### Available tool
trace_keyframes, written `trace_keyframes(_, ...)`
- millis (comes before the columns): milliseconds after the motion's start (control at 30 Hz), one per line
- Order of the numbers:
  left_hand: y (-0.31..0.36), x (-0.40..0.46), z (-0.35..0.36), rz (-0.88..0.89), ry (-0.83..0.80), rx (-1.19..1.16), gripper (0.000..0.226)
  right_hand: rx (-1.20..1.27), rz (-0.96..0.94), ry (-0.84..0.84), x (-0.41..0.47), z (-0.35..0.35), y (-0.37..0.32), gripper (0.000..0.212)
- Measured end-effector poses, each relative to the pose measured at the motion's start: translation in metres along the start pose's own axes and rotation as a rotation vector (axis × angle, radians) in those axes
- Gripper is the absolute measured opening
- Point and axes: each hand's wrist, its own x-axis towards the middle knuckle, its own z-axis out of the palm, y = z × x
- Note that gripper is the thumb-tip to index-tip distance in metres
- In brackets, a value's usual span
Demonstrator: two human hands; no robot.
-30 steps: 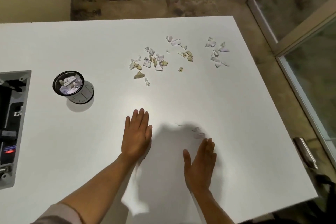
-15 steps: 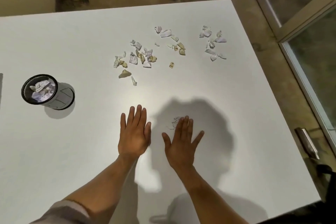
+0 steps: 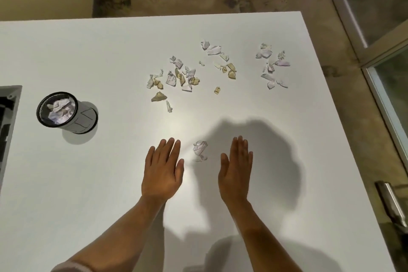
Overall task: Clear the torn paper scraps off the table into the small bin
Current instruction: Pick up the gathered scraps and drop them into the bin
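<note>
With the left hand (image 3: 163,172) and right hand (image 3: 236,170) both flat and empty on the table (image 3: 88,183), a small scrap cluster (image 3: 200,148) lay between their fingertips, so cupping inward should gather it before carrying it to the bin (image 3: 66,112) beyond the left hand.

No text, label, brand, number or sign can be read anywhere; the torn white and tan paper scraps (image 3: 187,77) on the far part of the white worktop (image 3: 88,55) carry faint purplish marks, too small and blurred to make out; the small round black-rimmed bin (image 3: 66,112) at the left has thin dark lines on its pale side, which form no letters.
</note>
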Motion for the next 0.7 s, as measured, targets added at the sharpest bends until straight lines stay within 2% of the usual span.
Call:
trace_keyframes(100, 0.002, 0.022, -0.007, -0.035, 0.074, -0.024, 0.046, -0.170, 0.000, -0.061, -0.002, -0.003, 0.023, 0.068)
trace_keyframes(200, 0.003, 0.043, -0.008, -0.056, 0.133, -0.070, 0.042, -0.317, -0.124, -0.133, -0.005, 0.004, 0.025, 0.070)
trace_keyframes(367, 0.003, 0.048, 0.001, -0.040, 0.093, -0.034, 0.049, -0.195, -0.280, -0.142, 0.012, 0.003, 0.022, 0.069)
trace_keyframes(500, 0.001, 0.051, 0.004, -0.049, 0.029, -0.031, 0.054, 0.009, -0.125, 0.048, 0.059, -0.013, 0.037, 0.065)
trace_keyframes(700, 0.000, 0.051, 0.007, -0.059, 0.032, -0.022, 0.055, 0.054, 0.093, 0.234, 0.150, -0.022, 0.064, 0.066)
